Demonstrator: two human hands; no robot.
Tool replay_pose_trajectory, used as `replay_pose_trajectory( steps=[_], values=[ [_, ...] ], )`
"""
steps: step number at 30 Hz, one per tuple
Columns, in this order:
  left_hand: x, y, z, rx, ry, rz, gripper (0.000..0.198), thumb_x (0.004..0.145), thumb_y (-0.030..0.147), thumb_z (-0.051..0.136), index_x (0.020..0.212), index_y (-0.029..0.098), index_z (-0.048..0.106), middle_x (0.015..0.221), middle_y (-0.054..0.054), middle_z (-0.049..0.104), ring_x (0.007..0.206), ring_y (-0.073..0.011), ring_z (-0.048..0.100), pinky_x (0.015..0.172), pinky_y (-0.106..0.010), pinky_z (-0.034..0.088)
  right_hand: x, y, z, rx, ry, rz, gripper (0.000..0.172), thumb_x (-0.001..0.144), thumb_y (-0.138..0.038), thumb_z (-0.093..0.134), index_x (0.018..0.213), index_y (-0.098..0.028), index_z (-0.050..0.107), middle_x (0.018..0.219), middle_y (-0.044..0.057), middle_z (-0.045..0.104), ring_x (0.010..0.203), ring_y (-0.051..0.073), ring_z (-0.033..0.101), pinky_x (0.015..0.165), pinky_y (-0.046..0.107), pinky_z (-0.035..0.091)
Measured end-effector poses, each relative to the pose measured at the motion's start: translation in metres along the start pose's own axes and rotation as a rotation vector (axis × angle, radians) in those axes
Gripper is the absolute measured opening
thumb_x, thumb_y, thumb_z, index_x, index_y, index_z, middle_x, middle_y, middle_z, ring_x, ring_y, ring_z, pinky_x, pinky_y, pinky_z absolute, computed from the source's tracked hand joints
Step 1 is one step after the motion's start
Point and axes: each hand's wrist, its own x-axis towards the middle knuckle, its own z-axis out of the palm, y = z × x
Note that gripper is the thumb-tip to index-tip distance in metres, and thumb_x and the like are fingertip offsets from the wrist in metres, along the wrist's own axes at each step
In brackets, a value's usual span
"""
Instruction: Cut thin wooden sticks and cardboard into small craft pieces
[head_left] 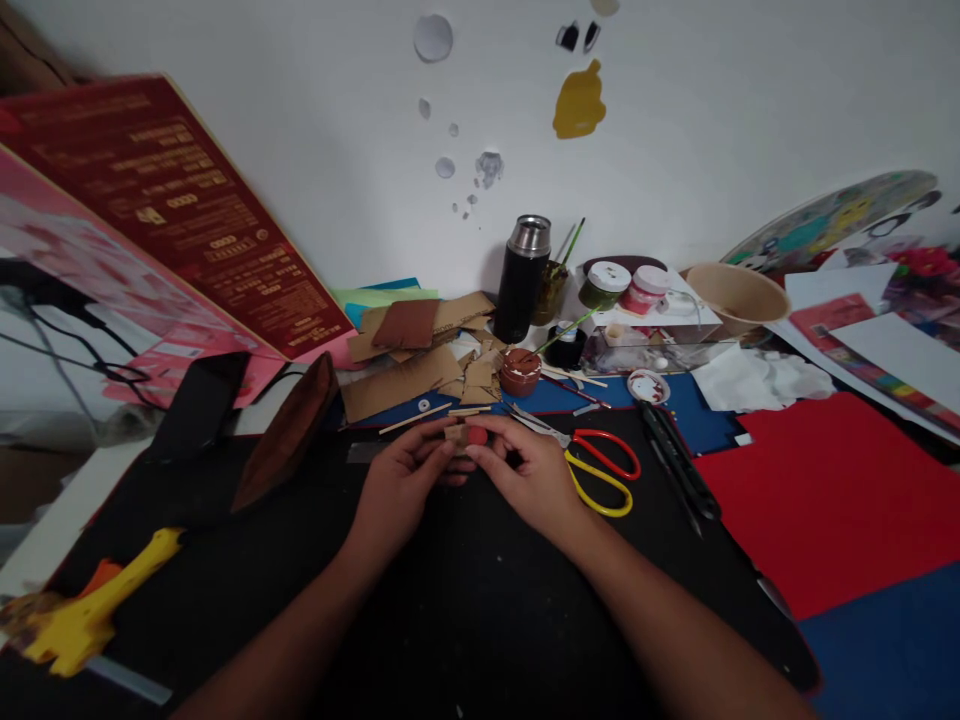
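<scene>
My left hand [401,480] and my right hand [525,472] meet over the black mat [420,600]. Both pinch a small cardboard piece with a red-painted end [466,435] between their fingertips, the left from the left side, the right from the right. Red-and-yellow scissors [600,470] lie just right of my right hand. A thin wooden stick [414,418] lies just beyond my left hand.
A yellow glue gun [90,610] rests at the near left. Cardboard scraps [420,350], a brown paint pot [519,372], a black flask [523,278], paint jars [626,285] and a bowl [736,295] crowd the back. Red paper [825,490] covers the right; a black utility knife [679,465] lies beside it.
</scene>
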Motion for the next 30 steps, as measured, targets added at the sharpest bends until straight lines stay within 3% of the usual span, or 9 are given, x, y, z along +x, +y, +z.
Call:
replay_pose_trajectory(
  steps=[5, 16, 23, 30],
  values=[
    [0.0014, -0.0016, -0.0016, -0.077, -0.048, -0.036, 0.040, 0.078, 0.042, 0.085, 0.108, 0.018, 0.075, 0.097, -0.006, 0.079, 0.081, -0.0189, 0.075, 0.074, -0.030, 0.064, -0.0013, -0.0009, 0.0013, -0.094, -0.124, -0.088, 0.036, 0.098, -0.026, 0.065, 0.134, -0.029, 0.068, 0.085, -0.001, 0.072, 0.063, 0.013, 0.058, 0.066, 0.024, 0.046],
    [0.0026, -0.0049, 0.0001, -0.135, -0.073, -0.055, 0.033, 0.077, 0.038, 0.087, 0.097, 0.016, 0.075, 0.095, -0.005, 0.076, 0.083, -0.0157, 0.071, 0.076, -0.026, 0.061, -0.0014, 0.0031, 0.0027, -0.104, -0.138, -0.087, 0.040, 0.099, -0.026, 0.063, 0.139, -0.025, 0.066, 0.101, 0.003, 0.079, 0.071, 0.015, 0.065, 0.072, 0.026, 0.051],
    [0.0048, -0.0070, -0.0016, -0.129, -0.045, -0.020, 0.031, 0.076, 0.038, 0.088, 0.093, 0.016, 0.074, 0.087, -0.002, 0.075, 0.077, -0.0130, 0.069, 0.072, -0.023, 0.060, -0.0027, 0.0075, 0.0069, -0.041, -0.145, -0.100, 0.044, 0.098, -0.026, 0.062, 0.142, -0.024, 0.063, 0.075, -0.002, 0.066, 0.063, 0.013, 0.056, 0.066, 0.025, 0.046],
    [0.0029, -0.0015, -0.0011, -0.079, -0.020, 0.009, 0.035, 0.075, 0.040, 0.089, 0.094, 0.017, 0.072, 0.087, -0.002, 0.077, 0.073, -0.0146, 0.072, 0.072, -0.026, 0.061, 0.0024, 0.0010, 0.0018, 0.247, -0.061, 0.175, 0.038, 0.099, -0.041, 0.061, 0.131, -0.020, 0.068, 0.058, -0.007, 0.053, 0.050, 0.011, 0.051, 0.052, 0.023, 0.042]
  ],
)
